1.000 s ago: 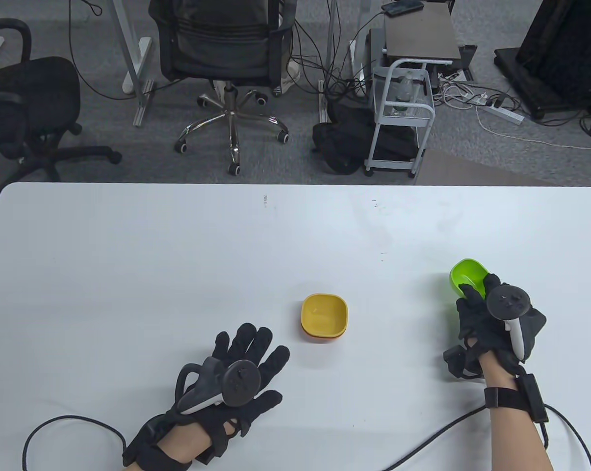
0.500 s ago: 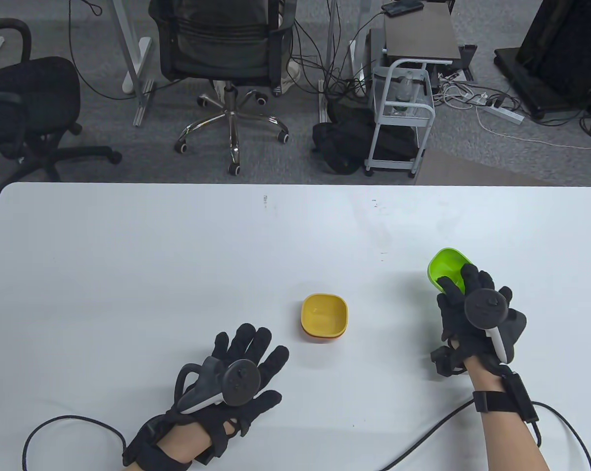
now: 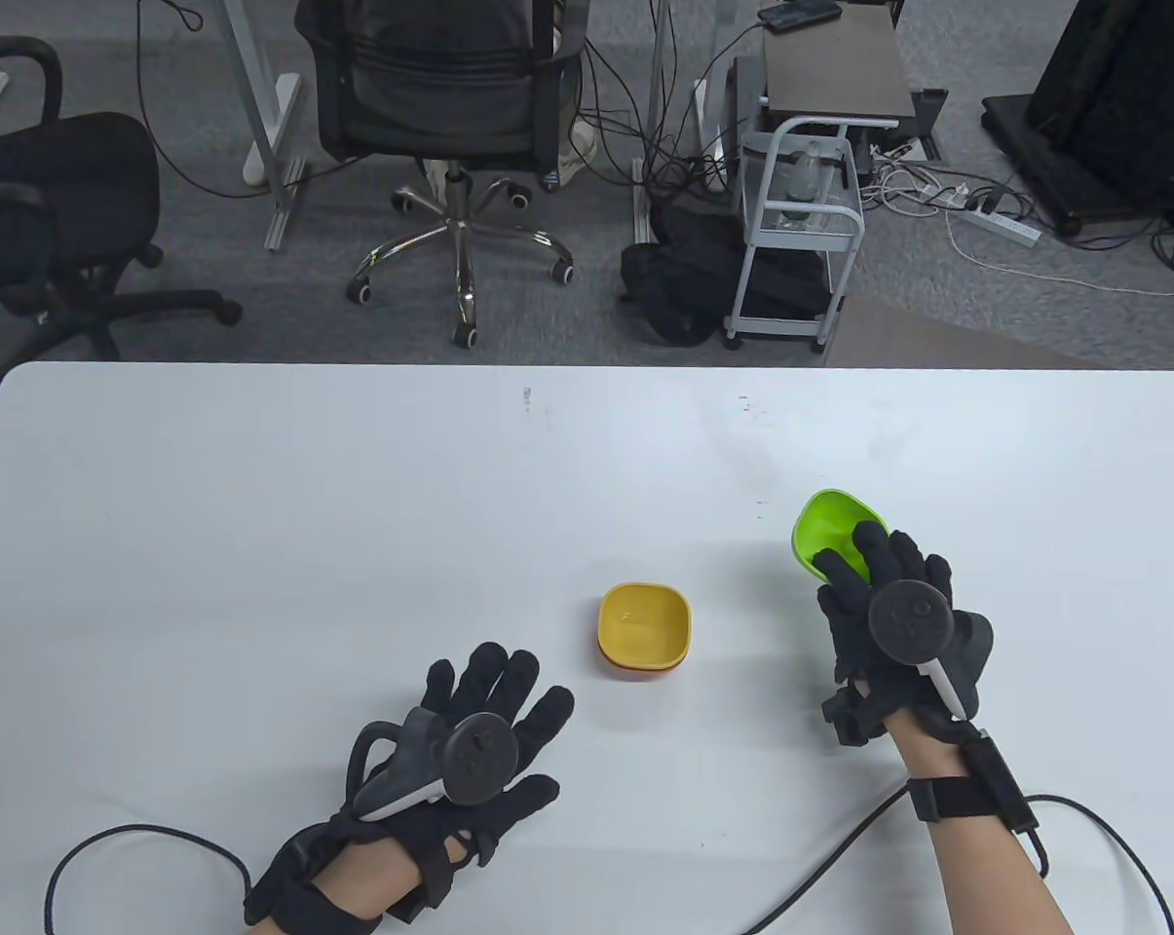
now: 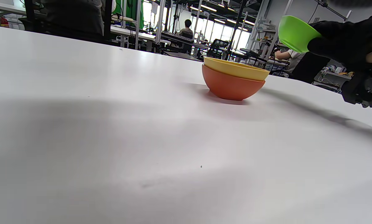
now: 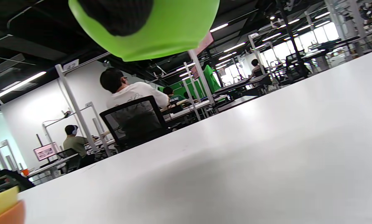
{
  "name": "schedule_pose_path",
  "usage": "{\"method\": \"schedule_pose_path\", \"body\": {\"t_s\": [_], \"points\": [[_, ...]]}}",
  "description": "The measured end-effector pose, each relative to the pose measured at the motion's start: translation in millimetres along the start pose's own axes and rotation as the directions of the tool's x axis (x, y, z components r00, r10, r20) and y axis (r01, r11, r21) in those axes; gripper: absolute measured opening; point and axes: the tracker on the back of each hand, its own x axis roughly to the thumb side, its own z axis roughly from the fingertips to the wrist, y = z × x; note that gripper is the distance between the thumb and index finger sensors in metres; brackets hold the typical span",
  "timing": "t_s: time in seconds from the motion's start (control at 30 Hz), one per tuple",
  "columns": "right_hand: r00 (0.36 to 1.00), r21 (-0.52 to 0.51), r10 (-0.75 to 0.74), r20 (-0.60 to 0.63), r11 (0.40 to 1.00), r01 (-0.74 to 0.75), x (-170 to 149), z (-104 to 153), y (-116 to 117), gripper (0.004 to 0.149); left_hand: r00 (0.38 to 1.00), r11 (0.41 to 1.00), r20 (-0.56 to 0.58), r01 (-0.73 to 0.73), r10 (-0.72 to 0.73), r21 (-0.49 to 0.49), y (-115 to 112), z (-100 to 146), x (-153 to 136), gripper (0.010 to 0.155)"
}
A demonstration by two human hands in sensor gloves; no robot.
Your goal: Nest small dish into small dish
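Nearest the table edge: left hand flat, fingers spread, holding nothing | mid-table: yellow dish nested in orange dish | right, farther out: right hand grips green dish by its rim, lifted off the table, tilted, apart from the stack

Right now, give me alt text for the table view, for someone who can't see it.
A gloved right hand holds a green dish above a white table, to the right of a yellow dish nested in an orange dish. The left hand rests flat and spread on the table, nearer the camera. Office chairs and cables fill the floor beyond.
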Motion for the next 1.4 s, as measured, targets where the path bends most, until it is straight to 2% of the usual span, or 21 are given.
{"method": "schedule_pose_path", "body": {"t_s": [0.27, 0.47, 0.67, 0.73, 0.8, 0.9, 1.2, 1.4], "points": [[0.985, -0.002, 0.013, 0.17, 1.0, -0.013, 41, 13, 7, 0.042, 1.0, 1.0, 0.001, 0.005, -0.005, -0.01, -1, 0, 1, 0.076], [0.961, 0.051, -0.017, 0.276, 0.999, 0.003, 77, 29, 18, 0.041, 1.0, 1.0, -0.005, 0.009, -0.009, -0.015, -1, 0, 1, 0.076], [0.934, 0.172, -0.04, 0.354, 0.985, -0.023, 110, 42, 48, 0.041, 1.0, 1.0, -0.009, 0.009, -0.01, -0.02, -1, 0, 0, 0.076], [0.938, 0.242, -0.008, 0.346, 0.967, -0.081, 115, 43, 62, 0.042, 1.0, 1.0, -0.01, 0.01, -0.01, -0.021, -1, 0, 0, 0.076], [0.936, 0.337, 0.077, 0.344, 0.92, -0.199, 115, 46, 81, 0.043, 1.0, 1.0, -0.012, 0.011, -0.011, -0.022, -1, 0, -1, 0.076], [0.932, 0.351, 0.12, 0.341, 0.904, -0.245, 112, 47, 92, 0.043, 1.0, 1.0, -0.015, 0.012, -0.013, -0.028, -1, 0, -1, 0.076], [0.94, 0.353, 0.087, 0.33, 0.912, -0.208, 108, 44, 93, 0.045, 1.0, 0.999, -0.017, 0.014, -0.015, -0.038, -1, -1, -2, 0.076], [0.94, 0.343, 0.052, 0.337, 0.923, -0.174, 111, 42, 77, 0.052, 0.999, 1.0, -0.032, -0.007, 0.006, -0.027, 0, -4, -4, 0.076]]}}
